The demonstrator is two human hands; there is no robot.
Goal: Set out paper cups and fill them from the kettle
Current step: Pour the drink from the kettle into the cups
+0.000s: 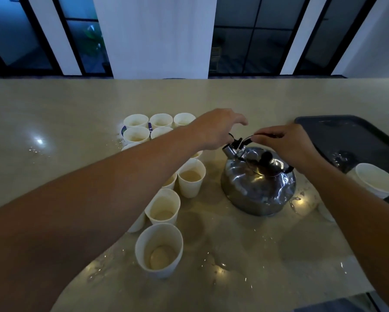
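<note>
Several paper cups (191, 177) set out on desk (54, 113), left of centre: back cluster near far side, then a line running toward the near edge, ending in nearest cup (159, 249). Most showing pale liquid inside; nearest one only shallowly filled, as far as can be told. Part of the row hidden under the left forearm, so exact count not taken. Water droplets and wet patches scattered over desk around the cups.

Left hand (216, 129) reaching across the row to the kettle spout (230, 149). Fingers loosely curled over the spout cap lever; thumb spread out to the right. Contact with the lever looks likely, firm grip not confirmed, so cannot tell whether grasping.

Kettle (257, 183), steel, upright on desk just right of the cup line, lid on. Right hand (285, 145) over it, fingertips pinching the thin wire handle (248, 138) at its top.

Dark tray (351, 140) further right, one more cup (376, 180) at its near edge.

Step judged: filling stage, setting-out mostly done; kettle grounded, seemingly between pours, spout cap being handled.

Next move calls for: secure hold on handle, spout cap open, lift and tilt toward a low cup. Slow pour advised, since desk already wet.
</note>
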